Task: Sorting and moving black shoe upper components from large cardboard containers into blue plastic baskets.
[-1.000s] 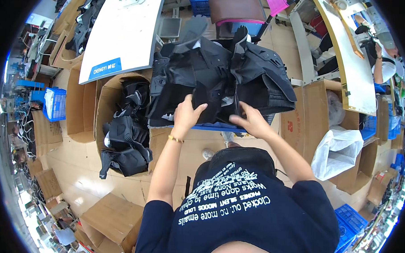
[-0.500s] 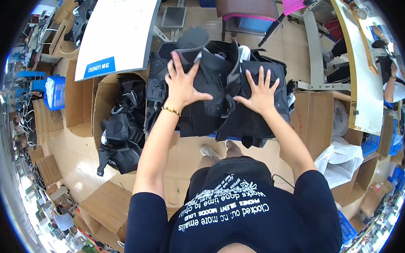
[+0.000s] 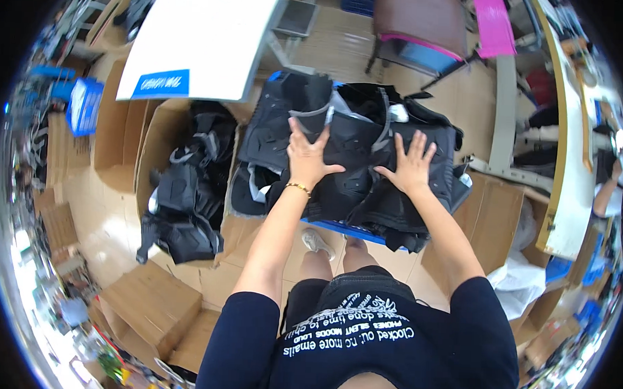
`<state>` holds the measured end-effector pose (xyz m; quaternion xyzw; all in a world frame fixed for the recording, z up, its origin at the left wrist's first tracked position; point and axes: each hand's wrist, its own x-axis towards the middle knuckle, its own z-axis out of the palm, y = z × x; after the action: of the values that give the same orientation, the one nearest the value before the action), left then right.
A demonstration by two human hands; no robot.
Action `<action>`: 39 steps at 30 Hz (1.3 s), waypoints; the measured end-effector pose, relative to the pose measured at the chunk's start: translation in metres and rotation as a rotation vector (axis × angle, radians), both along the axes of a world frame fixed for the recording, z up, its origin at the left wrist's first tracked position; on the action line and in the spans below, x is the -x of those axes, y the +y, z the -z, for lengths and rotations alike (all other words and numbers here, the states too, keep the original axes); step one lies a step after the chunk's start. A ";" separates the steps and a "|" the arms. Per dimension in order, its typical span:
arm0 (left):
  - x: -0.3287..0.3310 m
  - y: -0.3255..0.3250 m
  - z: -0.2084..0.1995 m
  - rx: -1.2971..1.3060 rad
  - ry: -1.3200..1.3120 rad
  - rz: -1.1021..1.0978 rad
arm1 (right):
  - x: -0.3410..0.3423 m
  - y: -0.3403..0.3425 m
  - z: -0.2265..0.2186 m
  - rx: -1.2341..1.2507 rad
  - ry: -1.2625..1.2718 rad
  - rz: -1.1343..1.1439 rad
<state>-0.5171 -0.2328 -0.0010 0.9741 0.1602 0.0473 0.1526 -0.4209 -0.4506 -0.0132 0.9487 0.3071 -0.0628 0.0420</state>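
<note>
A blue crate [image 3: 365, 233] in front of me is heaped with black fabric pieces [image 3: 346, 196]; some have grey edging and small slits. On the left part of the heap my left hand [image 3: 307, 159] lies palm down, fingers spread. My right hand [image 3: 413, 164] rests flat on the right part, its fingers also apart. Both thumbs point inward over the black pieces between them. Neither hand is closed around anything. Most of the crate is hidden beneath the heap, with only strips of its blue rim showing.
To the left, an open cardboard box [image 3: 148, 151] holds more black pieces, beside a white tabletop [image 3: 200, 40]. A brown-seated chair [image 3: 420, 23] stands beyond the crate. Cardboard boxes [image 3: 492, 214] and a white plastic bag [image 3: 517, 287] are at right. Another carton [image 3: 150, 298] lies lower left.
The heap and both hands appear lower and farther right in the picture as the view shifts. More of the crate's blue rim shows. Both hands stay spread on the black pieces.
</note>
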 end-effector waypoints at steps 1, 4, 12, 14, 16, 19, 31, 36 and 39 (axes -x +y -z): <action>0.004 -0.001 -0.014 -0.011 -0.032 -0.005 | 0.003 0.000 -0.007 -0.025 -0.028 -0.012; 0.005 0.000 -0.065 0.096 -0.115 0.022 | -0.002 0.004 -0.057 0.096 0.089 0.042; 0.124 0.072 -0.170 0.800 -0.620 -0.049 | -0.003 0.066 -0.231 -0.224 0.293 0.050; 0.173 0.122 -0.159 0.832 -0.545 -0.392 | 0.044 0.127 -0.280 -0.493 0.291 -0.068; 0.241 0.182 -0.098 0.676 -0.521 -0.709 | 0.090 0.198 -0.291 -0.631 0.361 -0.312; 0.379 0.254 -0.023 -0.144 -0.148 -1.246 | 0.146 0.321 -0.239 -0.585 0.745 -0.629; 0.500 0.350 0.033 1.488 -0.993 -1.677 | 0.379 0.423 0.092 -0.160 0.921 -0.078; 0.460 0.360 -0.049 1.055 -1.071 -1.526 | 0.310 0.434 -0.001 -0.334 0.893 -0.359; 0.487 0.352 -0.108 0.832 -1.085 -1.678 | 0.288 0.432 -0.095 -0.447 0.949 -0.465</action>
<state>-1.0040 0.1196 0.1074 0.2747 0.6905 0.5036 0.4406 -0.7086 -0.0191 0.0817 0.7099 0.4990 -0.4042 -0.2893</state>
